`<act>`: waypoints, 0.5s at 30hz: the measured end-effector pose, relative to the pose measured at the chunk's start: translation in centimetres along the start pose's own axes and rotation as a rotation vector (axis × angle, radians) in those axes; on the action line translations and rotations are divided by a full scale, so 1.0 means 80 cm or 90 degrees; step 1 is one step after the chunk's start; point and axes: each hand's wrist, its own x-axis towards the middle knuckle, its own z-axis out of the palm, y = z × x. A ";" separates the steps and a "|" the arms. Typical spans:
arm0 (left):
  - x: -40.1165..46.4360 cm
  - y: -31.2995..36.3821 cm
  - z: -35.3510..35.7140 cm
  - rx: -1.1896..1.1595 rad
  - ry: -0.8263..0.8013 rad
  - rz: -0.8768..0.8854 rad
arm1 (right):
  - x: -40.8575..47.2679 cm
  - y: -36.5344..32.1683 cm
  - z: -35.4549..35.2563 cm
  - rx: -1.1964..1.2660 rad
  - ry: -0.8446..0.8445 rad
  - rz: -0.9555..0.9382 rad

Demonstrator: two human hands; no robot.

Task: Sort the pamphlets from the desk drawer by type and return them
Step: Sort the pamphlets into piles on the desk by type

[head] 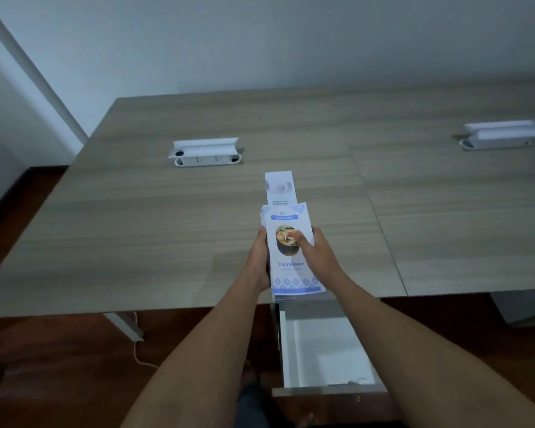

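pale walls back a wide wood-grain tabletop (167,211), dimly lit, with dark reddish floor (59,366) showing below its near edge. both bare forearms reach forward from the bottom of the view and meet over the tabletop's near edge. the left hand (260,257) cups a stack of pamphlets (291,273) from its left side, fingers closed around the stack's edge. the right hand (317,257) grips the stack's right side, its thumb pressed onto the top sheet over a picture of a dish of food, the other fingers tucked behind and clamped on the paper. the top pamphlet has a white face with blue patterned bands at top and bottom and blue lettering below the picture; the sheets under it are slightly fanned at the upper left corner. just beyond the stack, a single white pamphlet (280,188) lies flat on the tabletop, its near end hidden behind the held stack. directly below the hands the desk drawer (322,350) stands pulled open, its white interior visible. two white socket boxes sit on the tabletop with lids raised, one (206,152) to the far left of the hands and another (504,135) far right.
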 end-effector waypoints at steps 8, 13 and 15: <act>0.067 0.086 -0.005 0.049 -0.046 -0.035 | 0.079 -0.048 0.026 0.018 0.040 -0.017; 0.121 0.119 -0.019 0.055 -0.061 -0.051 | 0.137 -0.059 0.043 -0.016 0.049 -0.012; 0.137 0.127 -0.025 0.055 -0.054 -0.044 | 0.151 -0.063 0.047 -0.024 0.044 -0.013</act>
